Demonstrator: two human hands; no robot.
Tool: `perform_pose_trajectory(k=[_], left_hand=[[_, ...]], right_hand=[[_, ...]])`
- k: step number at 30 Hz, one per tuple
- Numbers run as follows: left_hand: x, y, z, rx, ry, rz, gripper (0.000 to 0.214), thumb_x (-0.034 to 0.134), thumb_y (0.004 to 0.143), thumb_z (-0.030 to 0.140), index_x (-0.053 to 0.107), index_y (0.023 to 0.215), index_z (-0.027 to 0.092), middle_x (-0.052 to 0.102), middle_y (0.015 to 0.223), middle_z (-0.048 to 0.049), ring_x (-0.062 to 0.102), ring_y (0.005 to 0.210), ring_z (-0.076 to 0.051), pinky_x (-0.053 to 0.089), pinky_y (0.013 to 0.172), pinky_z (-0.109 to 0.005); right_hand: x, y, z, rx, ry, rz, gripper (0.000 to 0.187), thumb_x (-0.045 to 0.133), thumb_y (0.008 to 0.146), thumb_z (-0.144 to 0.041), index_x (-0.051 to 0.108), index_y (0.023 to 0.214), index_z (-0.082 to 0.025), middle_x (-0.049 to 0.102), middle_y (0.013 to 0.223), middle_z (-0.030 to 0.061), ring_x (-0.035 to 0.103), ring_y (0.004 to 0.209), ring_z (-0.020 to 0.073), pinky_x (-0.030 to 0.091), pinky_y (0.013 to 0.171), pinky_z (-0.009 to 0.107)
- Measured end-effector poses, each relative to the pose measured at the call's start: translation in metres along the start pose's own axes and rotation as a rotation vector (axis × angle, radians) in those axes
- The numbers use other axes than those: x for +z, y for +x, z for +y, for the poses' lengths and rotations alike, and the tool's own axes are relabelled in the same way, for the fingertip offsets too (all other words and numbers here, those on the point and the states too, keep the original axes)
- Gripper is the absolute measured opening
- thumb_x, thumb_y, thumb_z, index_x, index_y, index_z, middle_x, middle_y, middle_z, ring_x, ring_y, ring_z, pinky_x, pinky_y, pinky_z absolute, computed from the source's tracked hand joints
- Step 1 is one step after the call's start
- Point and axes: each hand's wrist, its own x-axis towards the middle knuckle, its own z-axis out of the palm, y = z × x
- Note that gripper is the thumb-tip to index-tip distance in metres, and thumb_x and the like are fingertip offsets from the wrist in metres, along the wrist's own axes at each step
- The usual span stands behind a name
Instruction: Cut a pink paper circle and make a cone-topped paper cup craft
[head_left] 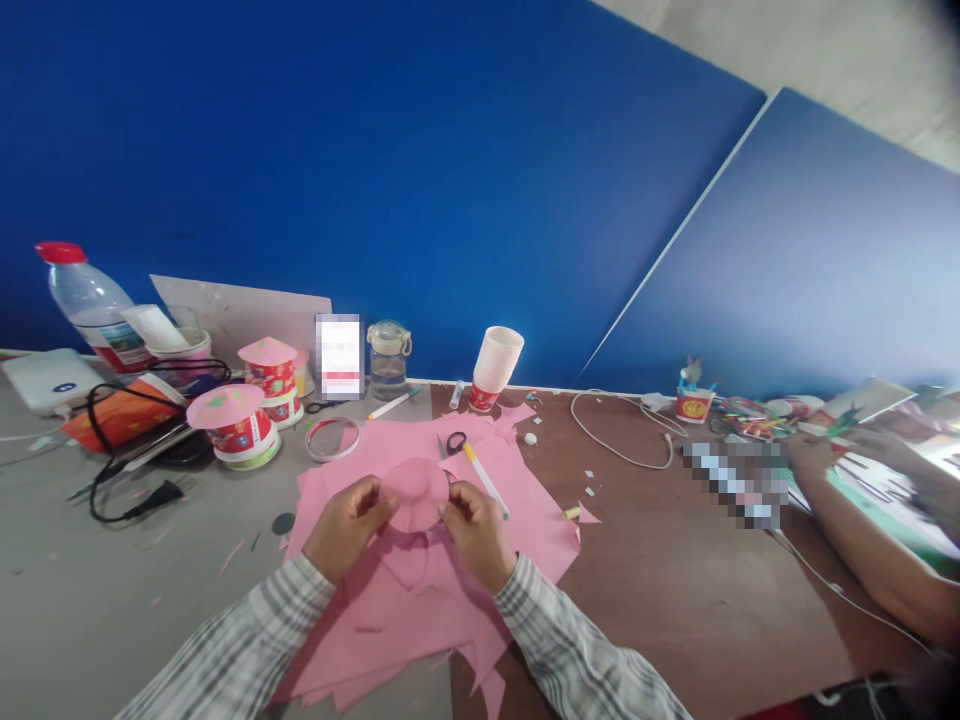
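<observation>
Between my two hands is a pink paper disc (414, 494), raised above a spread of pink paper sheets (375, 640). My left hand (346, 525) pinches its left edge, while the fingers of my right hand (477, 530) close on its right edge. Just beyond the disc lie scissors (454, 442) with dark handles, partly hidden, and a white marker with a yellow cap (486, 480). A red cup with a tall white cup in it (496, 362) stands at the back of the sheets. Paper scraps surround the sheets.
To the left stand red cups with pink paper tops (229, 410), a tape roll (332, 440), a glass jar (388, 360) and a plastic bottle (97, 310). A black cable (142, 505) crosses there. A white cable (622, 450) lies at right, near another person's arms (862, 540).
</observation>
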Motion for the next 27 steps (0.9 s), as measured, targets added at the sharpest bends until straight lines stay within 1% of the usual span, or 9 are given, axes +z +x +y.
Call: perform_pose_trajectory(k=[4,8,12,16,17,20,22,25,27], left_hand=[[0.000,-0.003,0.005,0.038,0.076,0.048,0.014,0.052,0.061,0.032,0.048,0.052,0.022,0.048,0.037,0.0063,0.045,0.037,-0.016,0.036,0.037,-0.028],[0.002,-0.005,0.007,0.078,0.131,0.081,0.013,0.052,0.061,0.030,0.047,0.051,0.023,0.045,0.036,0.0078,0.044,0.034,-0.015,0.035,0.035,-0.028],[0.003,-0.004,0.004,0.017,0.010,0.055,0.014,0.055,0.059,0.030,0.046,0.051,0.022,0.044,0.036,0.0087,0.045,0.033,-0.015,0.035,0.034,-0.028],[0.003,0.000,0.000,-0.048,-0.123,0.036,0.014,0.056,0.057,0.030,0.046,0.051,0.022,0.043,0.035,0.0093,0.045,0.031,-0.015,0.039,0.036,-0.030],[0.004,0.000,0.000,-0.056,-0.141,0.031,0.014,0.056,0.057,0.030,0.047,0.052,0.022,0.044,0.035,0.0093,0.046,0.031,-0.015,0.040,0.037,-0.031],[0.006,0.000,0.000,-0.089,-0.203,0.004,0.013,0.057,0.056,0.031,0.049,0.057,0.021,0.048,0.036,0.0075,0.049,0.032,-0.017,0.042,0.038,-0.032],[0.009,-0.001,0.001,-0.111,-0.240,-0.014,0.015,0.057,0.055,0.032,0.051,0.059,0.019,0.051,0.036,0.0060,0.050,0.033,-0.017,0.042,0.036,-0.032],[0.013,-0.003,0.003,-0.132,-0.281,-0.024,0.015,0.058,0.054,0.031,0.051,0.061,0.018,0.052,0.037,0.0052,0.049,0.032,-0.017,0.042,0.033,-0.030],[0.016,-0.005,0.004,-0.139,-0.295,-0.026,0.014,0.058,0.054,0.029,0.051,0.060,0.018,0.051,0.037,0.0055,0.049,0.032,-0.016,0.041,0.030,-0.029]], right_hand=[[-0.001,0.001,-0.004,-0.016,-0.016,-0.014,0.009,0.048,0.065,-0.018,0.052,0.057,-0.019,0.037,0.049,-0.0091,0.036,0.042,0.0080,0.029,0.040,0.016],[-0.001,-0.001,-0.007,-0.058,-0.069,-0.004,0.009,0.050,0.064,-0.017,0.050,0.056,-0.020,0.037,0.049,-0.0093,0.036,0.042,0.0084,0.028,0.041,0.016],[-0.002,-0.005,-0.006,-0.150,-0.166,0.044,0.014,0.053,0.068,-0.016,0.051,0.056,-0.022,0.043,0.056,-0.0058,0.040,0.050,0.0116,0.029,0.049,0.021],[-0.002,-0.008,-0.003,-0.309,-0.340,0.033,0.013,0.049,0.076,-0.018,0.058,0.068,-0.024,0.052,0.064,-0.0011,0.046,0.055,0.0154,0.032,0.053,0.024],[-0.001,-0.008,-0.003,-0.298,-0.331,0.032,0.013,0.049,0.076,-0.018,0.058,0.068,-0.024,0.053,0.064,-0.0010,0.046,0.054,0.0155,0.032,0.053,0.024],[0.002,-0.008,-0.002,-0.138,-0.170,0.041,0.010,0.053,0.071,-0.017,0.060,0.065,-0.022,0.053,0.059,-0.0027,0.047,0.052,0.0141,0.035,0.052,0.023],[0.003,-0.006,-0.002,-0.051,-0.080,0.040,0.008,0.055,0.069,-0.018,0.062,0.069,-0.020,0.056,0.058,-0.0029,0.049,0.051,0.0136,0.037,0.051,0.022],[0.004,-0.004,-0.003,0.015,-0.004,0.030,0.013,0.055,0.067,-0.019,0.065,0.075,-0.018,0.061,0.060,-0.0016,0.054,0.051,0.0138,0.041,0.049,0.020],[0.005,-0.003,-0.005,0.057,0.057,0.025,0.013,0.055,0.066,-0.019,0.065,0.074,-0.017,0.062,0.059,-0.0014,0.055,0.051,0.0136,0.042,0.047,0.020]])
